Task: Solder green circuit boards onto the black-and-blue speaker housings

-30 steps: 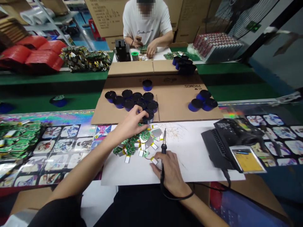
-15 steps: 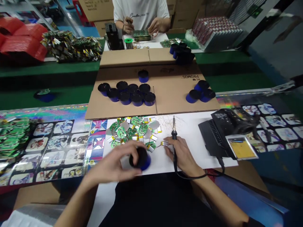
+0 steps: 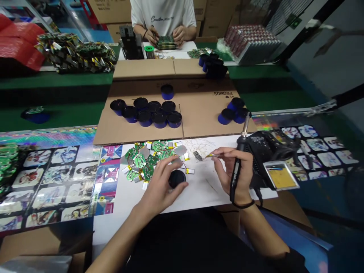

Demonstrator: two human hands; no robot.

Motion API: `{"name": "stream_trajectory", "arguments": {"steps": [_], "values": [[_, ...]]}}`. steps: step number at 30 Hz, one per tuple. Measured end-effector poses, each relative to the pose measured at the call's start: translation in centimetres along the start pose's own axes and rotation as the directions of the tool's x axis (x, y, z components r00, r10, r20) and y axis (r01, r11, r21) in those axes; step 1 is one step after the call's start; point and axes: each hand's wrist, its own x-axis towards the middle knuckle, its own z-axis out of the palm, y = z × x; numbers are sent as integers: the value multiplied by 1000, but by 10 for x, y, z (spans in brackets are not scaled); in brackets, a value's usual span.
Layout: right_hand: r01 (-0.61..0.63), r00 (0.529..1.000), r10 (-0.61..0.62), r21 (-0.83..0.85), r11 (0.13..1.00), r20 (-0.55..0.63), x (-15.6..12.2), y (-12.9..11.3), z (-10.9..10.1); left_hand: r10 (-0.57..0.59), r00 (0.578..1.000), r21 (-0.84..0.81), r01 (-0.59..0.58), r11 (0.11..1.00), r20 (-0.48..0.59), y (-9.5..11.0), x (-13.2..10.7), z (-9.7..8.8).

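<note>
My left hand (image 3: 162,180) curls around a round black and blue cup (image 3: 177,178) on the white sheet, at the edge of a pile of green circuit boards (image 3: 145,161) with small silver batteries. In my right hand (image 3: 237,170) is a soldering iron (image 3: 235,176), its metal tip pointing up and away. The thumb and forefinger of that hand also pinch a thin piece with a yellow edge, which looks like a small battery (image 3: 214,155). Wires run from it to a small grey-green part (image 3: 197,155) hanging at its left.
Several blue cups (image 3: 159,119) stand on a cardboard sheet (image 3: 199,94), and more (image 3: 226,116) at its right. A black soldering station (image 3: 256,163) and yellow sponge tray (image 3: 281,176) sit on the right. Across the bench, a person (image 3: 165,22) holds stacked boards (image 3: 166,42).
My right hand has risen to the right with the soldering iron, now lifting the battery piece from beside the pile. My left hand has moved the cup right and toward the pile.
</note>
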Motion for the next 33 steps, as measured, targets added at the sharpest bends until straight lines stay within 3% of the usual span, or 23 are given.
{"name": "stream_trajectory", "arguments": {"steps": [3, 7, 11, 13, 16, 19, 22, 24, 26, 27, 29, 31, 33], "values": [[19, 1000, -19, 20, 1000, -21, 12, -12, 6, -20, 1000, -138, 17, 990, -23, 6, 32, -6], [76, 997, -77, -84, 994, -11, 16, -13, 6, -181, 978, -400, 206, 893, 100, 5, 65, -10], [190, 971, -152, -210, 959, 185, 9, -6, 7, -303, 943, -651, 317, 690, 139, 5, 67, -8], [225, 941, -168, -174, 959, 294, 3, -2, 14, -338, 932, -720, 323, 614, 130, 6, 63, -5], [193, 932, -159, -74, 978, 326, -4, -1, 27, -373, 921, -767, 316, 558, 108, 7, 56, -1], [110, 951, -97, -28, 993, 295, -7, -1, 32, -353, 933, -740, 280, 611, 61, 3, 44, -7], [21, 962, -16, -13, 1000, 271, -10, -1, 22, -226, 973, -524, 219, 823, 52, -3, 27, -29], [-20, 965, 25, -20, 1000, 260, -13, 0, 12, -101, 974, -305, 160, 939, 201, -9, 14, -44], [-45, 956, 55, -40, 998, 288, -18, 0, 3, -13, 933, -169, 79, 982, 360, -14, 3, -51], [-53, 946, 67, -53, 997, 316, -22, -1, 0, 18, 924, -146, 41, 988, 382, -17, -1, -51], [-64, 922, 89, -79, 995, 377, -31, -5, -3, 72, 953, -146, -29, 989, 295, -23, -7, -41], [-71, 904, 106, -98, 993, 413, -41, -10, -2, 72, 988, -192, -45, 980, 138, -26, -11, -25], [-74, 901, 115, -111, 991, 418, -52, -15, 1, -88, 996, -301, 83, 950, -4, -25, -14, -9]]}}
